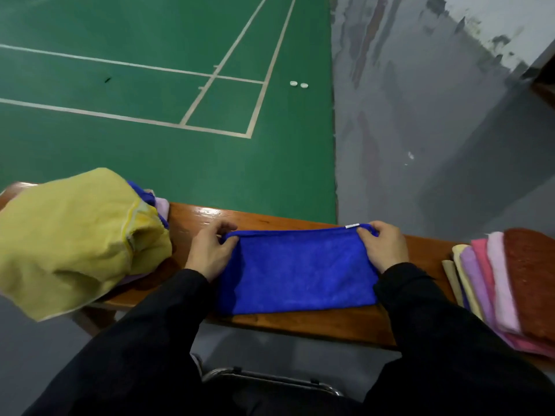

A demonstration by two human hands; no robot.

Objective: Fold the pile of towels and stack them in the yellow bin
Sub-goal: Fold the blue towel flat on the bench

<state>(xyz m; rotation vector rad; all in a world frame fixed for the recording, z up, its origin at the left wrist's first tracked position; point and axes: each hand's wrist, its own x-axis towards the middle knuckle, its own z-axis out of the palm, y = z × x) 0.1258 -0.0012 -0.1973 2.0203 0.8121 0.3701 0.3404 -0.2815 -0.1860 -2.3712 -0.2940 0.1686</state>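
At the bench's [300,325] middle, the left hand [210,250] and right hand [384,250] each pinched a far corner of the blue towel [297,274], seemingly keeping its edge taut for folding. Unfolded towels [75,235] lay heaped left, folded ones [504,280] stacked right; no yellow bin showed.

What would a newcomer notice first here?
The blue towel at the middle of the bench, both hands pinching its far corners: left hand, right hand. Then the yellow towel heaped on the pile at left, and folded towels fanned at right.
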